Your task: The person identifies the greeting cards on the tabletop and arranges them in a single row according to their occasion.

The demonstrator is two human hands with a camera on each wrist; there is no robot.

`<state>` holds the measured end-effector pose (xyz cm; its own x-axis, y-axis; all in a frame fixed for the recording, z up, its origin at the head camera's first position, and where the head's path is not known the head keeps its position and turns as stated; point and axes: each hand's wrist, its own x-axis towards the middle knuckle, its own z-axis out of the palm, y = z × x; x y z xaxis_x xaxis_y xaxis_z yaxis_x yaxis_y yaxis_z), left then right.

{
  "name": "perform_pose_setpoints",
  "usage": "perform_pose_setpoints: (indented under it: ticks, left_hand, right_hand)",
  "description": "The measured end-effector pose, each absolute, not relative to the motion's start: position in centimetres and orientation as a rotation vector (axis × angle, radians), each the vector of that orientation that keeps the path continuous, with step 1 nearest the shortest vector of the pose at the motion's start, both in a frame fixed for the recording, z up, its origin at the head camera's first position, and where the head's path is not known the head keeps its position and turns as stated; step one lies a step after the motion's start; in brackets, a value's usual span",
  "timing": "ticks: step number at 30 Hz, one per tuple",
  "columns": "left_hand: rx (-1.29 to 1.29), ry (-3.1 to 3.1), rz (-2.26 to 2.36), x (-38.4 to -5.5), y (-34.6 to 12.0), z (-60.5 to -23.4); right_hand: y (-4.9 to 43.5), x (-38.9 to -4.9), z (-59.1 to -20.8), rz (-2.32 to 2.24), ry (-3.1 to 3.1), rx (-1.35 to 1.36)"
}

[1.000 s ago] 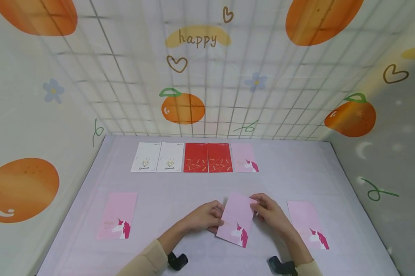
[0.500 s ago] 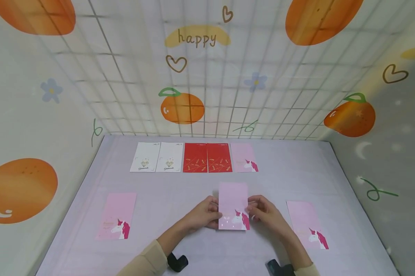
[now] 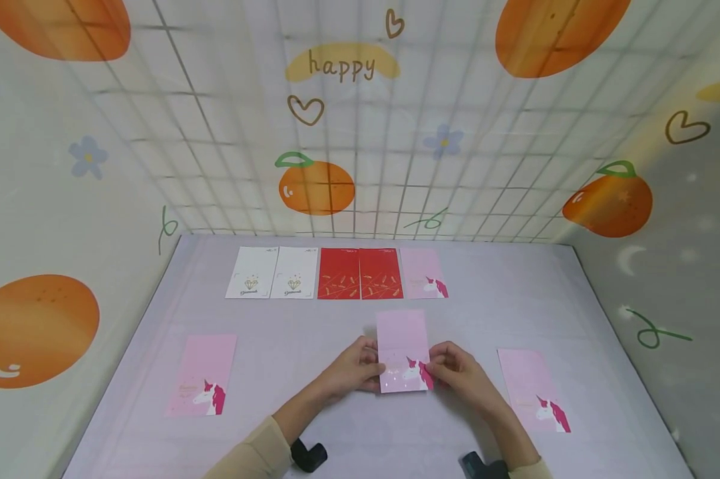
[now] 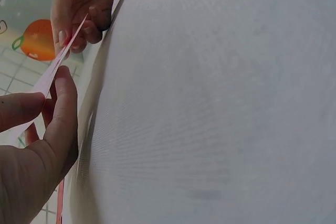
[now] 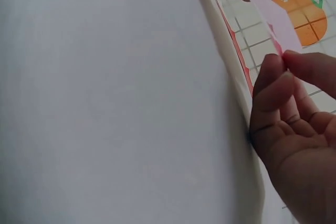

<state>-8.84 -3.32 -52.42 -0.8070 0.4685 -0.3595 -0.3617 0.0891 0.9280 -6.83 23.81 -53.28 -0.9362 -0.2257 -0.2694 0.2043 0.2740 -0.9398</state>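
A pink card with a white-and-magenta unicorn (image 3: 402, 339) is held upright on its long side between both hands, above the middle of the table. The left hand (image 3: 355, 366) pinches its left edge between thumb and fingers. At the lower right edge, beside the unicorn's mane, the right hand (image 3: 458, 369) pinches it with thumb and index finger. The left wrist view shows the card (image 4: 50, 77) nearly edge-on and lifted off the tabletop. In the right wrist view the thumb and index fingertip meet at the card's (image 5: 278, 22) edge.
Along the back lie two white cards (image 3: 273, 273), two red cards (image 3: 360, 274) and a pink unicorn card (image 3: 421, 269) in a row. Single pink unicorn cards lie at left (image 3: 207, 362) and right (image 3: 528, 376). A printed curtain (image 3: 360, 133) hangs behind the table (image 3: 312, 319).
The tilted card has been turned straight and moved slightly away from the person. The right hand has gone from its upper right corner down to its lower right edge.
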Motion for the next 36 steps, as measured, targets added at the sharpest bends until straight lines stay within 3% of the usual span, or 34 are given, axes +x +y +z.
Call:
perform_pose_setpoints:
  ticks: [14,36]
  left_hand:
    - [0.163,1.853,1.826,-10.4,-1.3,-52.1]
    - [0.101,2.175,1.753,-18.5,6.8,-51.1]
  right_hand:
    - [24.6,-7.4,-53.1,-1.736,2.323,0.010]
    - [29.7,-13.7,-50.4,-1.808,2.447,0.151]
